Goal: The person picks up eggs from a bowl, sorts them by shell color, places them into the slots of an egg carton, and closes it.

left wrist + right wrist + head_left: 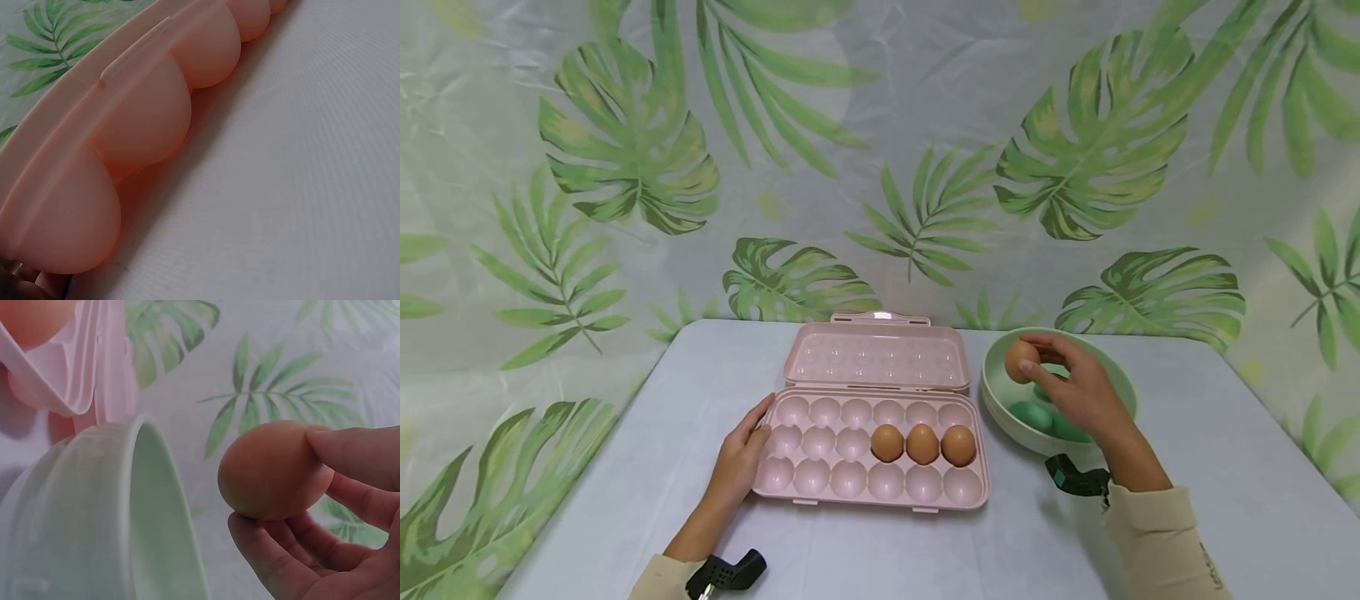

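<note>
A brown egg [1022, 362] is pinched between the thumb and fingers of my right hand [1078, 387], held over the light green bowl [1000, 408]. In the right wrist view the same egg [275, 470] shows beside the bowl's rim [134, 487]. Several green egg-shaped things [1032, 415] lie inside the bowl, partly behind the hand. My left hand [739, 457] grips the left edge of the pink egg tray [850, 479], whose lid lies open behind it. Three brown eggs [922, 444] sit in the right half of the tray's middle row.
The opened lid [877, 354] points toward the back of the white table [700, 367]. Behind the table hangs a leaf-patterned cloth [925, 108]. The bowl stands close to the tray's right side. In the left wrist view the tray's rounded cups [144, 112] show from outside.
</note>
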